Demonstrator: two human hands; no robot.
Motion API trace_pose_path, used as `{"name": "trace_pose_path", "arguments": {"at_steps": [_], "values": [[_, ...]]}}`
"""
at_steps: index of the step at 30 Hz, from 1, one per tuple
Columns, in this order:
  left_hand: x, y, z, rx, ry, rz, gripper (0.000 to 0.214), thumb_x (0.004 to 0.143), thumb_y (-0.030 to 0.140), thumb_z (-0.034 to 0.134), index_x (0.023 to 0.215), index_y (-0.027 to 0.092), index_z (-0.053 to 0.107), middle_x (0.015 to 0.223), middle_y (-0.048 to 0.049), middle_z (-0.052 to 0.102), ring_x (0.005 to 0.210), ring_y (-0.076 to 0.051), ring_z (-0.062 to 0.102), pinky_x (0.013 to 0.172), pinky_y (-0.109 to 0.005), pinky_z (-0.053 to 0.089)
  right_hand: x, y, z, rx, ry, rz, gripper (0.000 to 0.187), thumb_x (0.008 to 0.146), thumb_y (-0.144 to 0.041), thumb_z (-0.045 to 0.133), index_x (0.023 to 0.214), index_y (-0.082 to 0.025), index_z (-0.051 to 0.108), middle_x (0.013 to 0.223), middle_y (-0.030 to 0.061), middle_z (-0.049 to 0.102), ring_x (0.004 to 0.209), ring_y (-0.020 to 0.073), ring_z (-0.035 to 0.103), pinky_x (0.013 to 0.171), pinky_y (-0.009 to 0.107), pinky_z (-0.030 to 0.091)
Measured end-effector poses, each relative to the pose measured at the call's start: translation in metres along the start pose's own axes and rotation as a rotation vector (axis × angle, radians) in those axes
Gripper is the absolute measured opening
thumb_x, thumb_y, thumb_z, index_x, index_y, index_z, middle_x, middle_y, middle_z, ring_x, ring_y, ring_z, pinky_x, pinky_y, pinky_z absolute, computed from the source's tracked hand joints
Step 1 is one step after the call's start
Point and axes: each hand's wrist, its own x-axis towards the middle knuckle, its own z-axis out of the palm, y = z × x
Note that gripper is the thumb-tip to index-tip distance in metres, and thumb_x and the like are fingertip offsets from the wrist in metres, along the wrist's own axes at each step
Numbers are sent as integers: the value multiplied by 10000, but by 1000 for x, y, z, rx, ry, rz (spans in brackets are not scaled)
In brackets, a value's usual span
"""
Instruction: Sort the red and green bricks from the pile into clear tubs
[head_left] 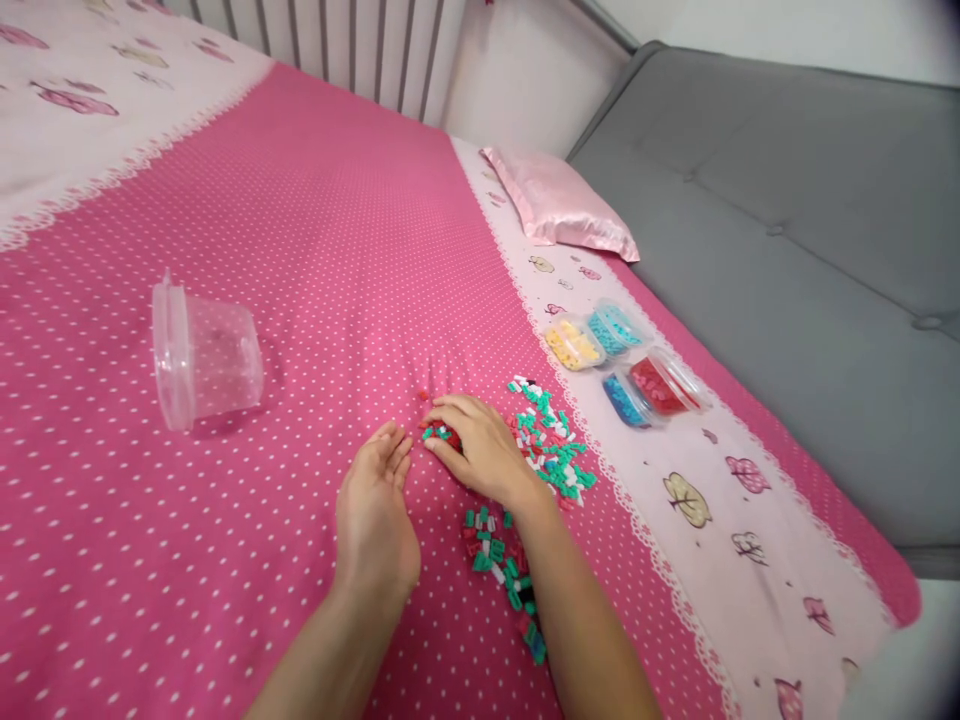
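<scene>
My left hand [377, 515] rests palm up above the pink dotted sheet, fingers stretched out and slightly curved, with nothing in it. Just to its right, my right hand [480, 445] curls palm down around a small heap of toy bricks [441, 433], red, green and white, which show between thumb and fingers. A single red brick [424, 395] lies beyond the fingertips. Beside my right hand spreads a larger pile of mixed bricks [559, 455]. Another group of bricks [491, 550], mostly green, lies nearer to me, partly hidden by my right forearm.
A clear plastic tub [221, 355] lies on its side at the left. On the right stand small containers of yellow bricks [574, 345], turquoise bricks [615, 328], red bricks [660, 385] and blue bricks [626, 400]. A pink pillow [562, 205] lies near the grey headboard [772, 230].
</scene>
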Motion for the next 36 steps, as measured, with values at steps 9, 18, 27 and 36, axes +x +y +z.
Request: {"name": "trace_pose_path", "arguments": {"at_steps": [9, 18, 27, 36], "values": [[-2, -3, 1, 11, -5, 0, 347, 848, 197, 350, 1119, 64, 521, 1246, -145, 531, 1105, -176, 538, 1027, -303, 368, -46, 11, -47, 103, -59, 124, 194, 853, -166, 486, 955, -223, 641, 1012, 38, 637, 952, 176, 572, 856, 340, 419], [-3, -10, 1, 36, -48, 17, 380, 843, 212, 358, 1161, 81, 521, 1269, -137, 525, 1127, -174, 527, 1042, -319, 351, -74, 64, -60, 28, 348, 614, 290, 798, -165, 444, 1013, -177, 637, 976, 71, 688, 895, 200, 637, 837, 353, 462], [-2, -16, -2, 29, -86, 37, 373, 846, 217, 374, 1165, 89, 519, 1273, -124, 525, 1131, -167, 526, 1033, -301, 360, -60, 53, -44, -42, 268, 723, 206, 744, -186, 504, 879, -199, 660, 803, 30, 702, 781, 178, 649, 750, 306, 470], [-1, -13, -3, 17, -91, 11, 339, 841, 214, 380, 1108, 107, 561, 1236, -112, 554, 1119, -162, 535, 1031, -295, 365, -63, 48, -36, -34, 198, 721, 125, 632, -171, 585, 747, -200, 624, 718, 14, 673, 678, 170, 633, 665, 302, 477]]}}
